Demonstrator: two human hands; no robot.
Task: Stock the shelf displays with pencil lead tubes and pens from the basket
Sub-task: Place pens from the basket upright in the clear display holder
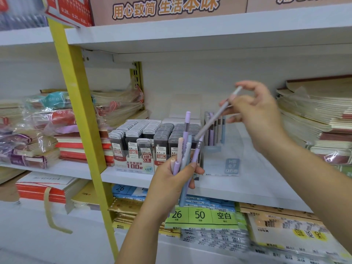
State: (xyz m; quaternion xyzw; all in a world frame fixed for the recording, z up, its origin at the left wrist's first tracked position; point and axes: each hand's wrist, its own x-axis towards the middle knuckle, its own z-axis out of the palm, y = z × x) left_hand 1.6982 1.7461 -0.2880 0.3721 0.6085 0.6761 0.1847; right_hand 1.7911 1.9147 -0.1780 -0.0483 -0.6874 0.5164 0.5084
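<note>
**Desk:** Head view. Which step do you log?

**Me:** Pen stocking, I judge. Left hand [169,181] at six o'clock, fingers wrapped round a bundle of pens [185,147], held roughly upright. Right hand [257,115] at three o'clock pinches a single pen [213,122] near its top end. That pen slants down toward seven o'clock, low tip by the bundle. Touching or not, I can't tell.

**Desk:** Targets?

**Me:** Clear pen box [222,164] at four o'clock on the shelf [247,187], a few pens standing at its back. Lead tubes [144,134] at nine o'clock, rows look full.

**Desk:** Next move?

**Me:** My read: turn the single pen upright and lower it into the box beside those standing. Then draw another from the bundle. The left grip must hold firm meanwhile.
</note>
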